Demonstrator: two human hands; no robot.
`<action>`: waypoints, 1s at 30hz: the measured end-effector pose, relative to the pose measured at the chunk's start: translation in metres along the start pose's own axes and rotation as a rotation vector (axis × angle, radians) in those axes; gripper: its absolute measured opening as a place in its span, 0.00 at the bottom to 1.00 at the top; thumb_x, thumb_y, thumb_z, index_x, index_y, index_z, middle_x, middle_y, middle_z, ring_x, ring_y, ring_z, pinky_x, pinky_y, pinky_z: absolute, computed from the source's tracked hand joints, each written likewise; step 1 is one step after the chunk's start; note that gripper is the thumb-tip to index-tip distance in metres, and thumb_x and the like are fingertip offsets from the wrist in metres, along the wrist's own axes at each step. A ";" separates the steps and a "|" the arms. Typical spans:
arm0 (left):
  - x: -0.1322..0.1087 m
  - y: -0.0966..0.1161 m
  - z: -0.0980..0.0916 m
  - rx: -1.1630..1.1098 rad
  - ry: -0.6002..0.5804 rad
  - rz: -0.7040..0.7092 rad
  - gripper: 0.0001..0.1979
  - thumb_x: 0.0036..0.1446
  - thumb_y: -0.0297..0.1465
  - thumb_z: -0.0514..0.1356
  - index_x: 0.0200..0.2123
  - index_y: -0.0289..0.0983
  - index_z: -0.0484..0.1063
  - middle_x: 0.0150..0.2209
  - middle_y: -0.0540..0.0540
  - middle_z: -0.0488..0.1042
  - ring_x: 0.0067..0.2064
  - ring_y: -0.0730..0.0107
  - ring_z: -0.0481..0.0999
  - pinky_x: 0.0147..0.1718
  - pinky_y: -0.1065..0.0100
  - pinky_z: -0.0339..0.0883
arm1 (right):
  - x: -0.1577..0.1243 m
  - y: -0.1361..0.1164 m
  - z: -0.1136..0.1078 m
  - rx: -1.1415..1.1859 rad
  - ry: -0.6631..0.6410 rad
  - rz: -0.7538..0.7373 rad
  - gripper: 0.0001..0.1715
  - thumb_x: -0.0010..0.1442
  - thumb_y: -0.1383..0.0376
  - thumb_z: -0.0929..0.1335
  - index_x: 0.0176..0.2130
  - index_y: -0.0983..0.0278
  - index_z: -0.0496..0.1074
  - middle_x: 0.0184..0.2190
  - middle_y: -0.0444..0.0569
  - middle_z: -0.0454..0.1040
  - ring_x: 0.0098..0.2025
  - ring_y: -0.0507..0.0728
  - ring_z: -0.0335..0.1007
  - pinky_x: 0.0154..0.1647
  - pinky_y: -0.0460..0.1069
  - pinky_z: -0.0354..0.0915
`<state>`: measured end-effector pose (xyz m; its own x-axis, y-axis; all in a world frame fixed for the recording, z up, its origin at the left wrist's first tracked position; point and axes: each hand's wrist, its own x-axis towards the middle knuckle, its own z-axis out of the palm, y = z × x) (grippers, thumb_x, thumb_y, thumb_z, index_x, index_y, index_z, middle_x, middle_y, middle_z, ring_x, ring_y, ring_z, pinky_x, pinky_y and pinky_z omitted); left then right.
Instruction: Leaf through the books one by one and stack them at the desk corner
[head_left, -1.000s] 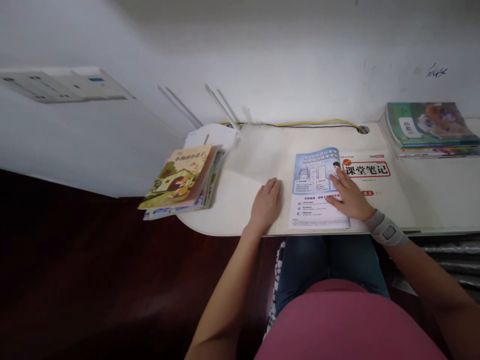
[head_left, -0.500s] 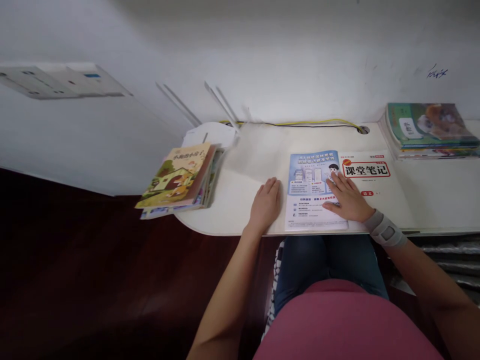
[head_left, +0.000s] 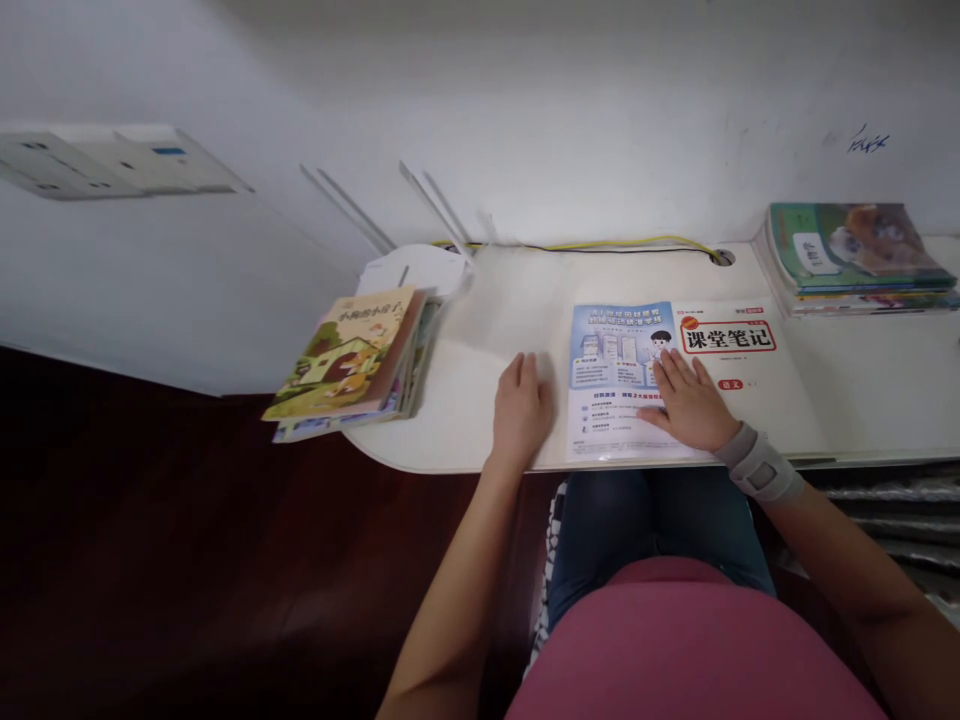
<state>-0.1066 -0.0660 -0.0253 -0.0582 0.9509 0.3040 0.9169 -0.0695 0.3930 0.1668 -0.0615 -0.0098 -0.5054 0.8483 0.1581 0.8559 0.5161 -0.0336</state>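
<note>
A booklet lies open on the white desk in front of me. Its left page is blue and white, with a cartoon child printed on it. The right page is whitish, with large black characters in a red frame. Flat across the inner part of the spread rests my right hand, fingers spread and palm down; a grey wrist brace wraps that wrist. My left hand rests on the desk just left of the booklet, apart from it. Its fingers are loosely bent and hold nothing visible.
At the desk's rounded left end a stack of picture books overhangs the edge. Behind it stands a white router with upright antennas. Yellow and black cables run along the wall to a hole. Another book stack sits at the back right.
My left hand has drawn its fingers in a little and turned slightly. My right hand remains spread on the booklet. The whole view has shifted slightly.
</note>
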 end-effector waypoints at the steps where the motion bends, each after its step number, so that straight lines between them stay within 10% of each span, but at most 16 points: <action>1: 0.000 0.001 -0.001 0.013 0.014 -0.035 0.27 0.59 0.30 0.50 0.61 0.28 0.59 0.57 0.29 0.67 0.59 0.48 0.65 0.56 0.47 0.61 | -0.002 -0.004 -0.001 -0.009 0.008 0.013 0.45 0.64 0.44 0.55 0.63 0.77 0.58 0.65 0.69 0.54 0.68 0.69 0.46 0.66 0.64 0.43; 9: 0.005 0.002 -0.025 -0.272 -0.085 -0.209 0.27 0.57 0.34 0.53 0.60 0.34 0.61 0.27 0.49 0.71 0.31 0.67 0.71 0.37 0.63 0.66 | -0.051 -0.052 -0.005 -0.011 0.062 -0.069 0.47 0.57 0.40 0.63 0.64 0.66 0.59 0.64 0.66 0.56 0.66 0.74 0.48 0.64 0.68 0.45; 20: -0.004 0.033 -0.076 -1.141 -0.002 -0.237 0.22 0.51 0.33 0.62 0.50 0.39 0.65 0.17 0.59 0.63 0.16 0.79 0.61 0.19 0.74 0.56 | -0.052 -0.036 0.000 0.162 0.105 -0.218 0.34 0.60 0.58 0.68 0.62 0.65 0.61 0.63 0.61 0.61 0.66 0.68 0.52 0.63 0.66 0.52; 25: -0.018 0.093 -0.117 -1.034 0.237 0.082 0.22 0.55 0.40 0.61 0.53 0.43 0.66 0.28 0.52 0.73 0.29 0.71 0.75 0.34 0.65 0.71 | -0.064 -0.004 -0.011 0.686 0.292 -0.031 0.28 0.60 0.69 0.59 0.59 0.65 0.65 0.57 0.56 0.70 0.58 0.59 0.65 0.58 0.57 0.64; 30: -0.006 0.122 -0.071 -0.434 -0.024 0.319 0.32 0.63 0.47 0.49 0.67 0.45 0.46 0.61 0.39 0.63 0.63 0.54 0.62 0.58 0.49 0.60 | -0.070 0.042 -0.034 1.044 0.269 0.406 0.24 0.57 0.55 0.66 0.50 0.64 0.72 0.44 0.53 0.79 0.46 0.62 0.75 0.49 0.58 0.70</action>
<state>-0.0222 -0.1014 0.0827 0.2104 0.8685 0.4488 0.6396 -0.4695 0.6087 0.2420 -0.1028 0.0111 -0.0659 0.9866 0.1495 0.3787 0.1633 -0.9110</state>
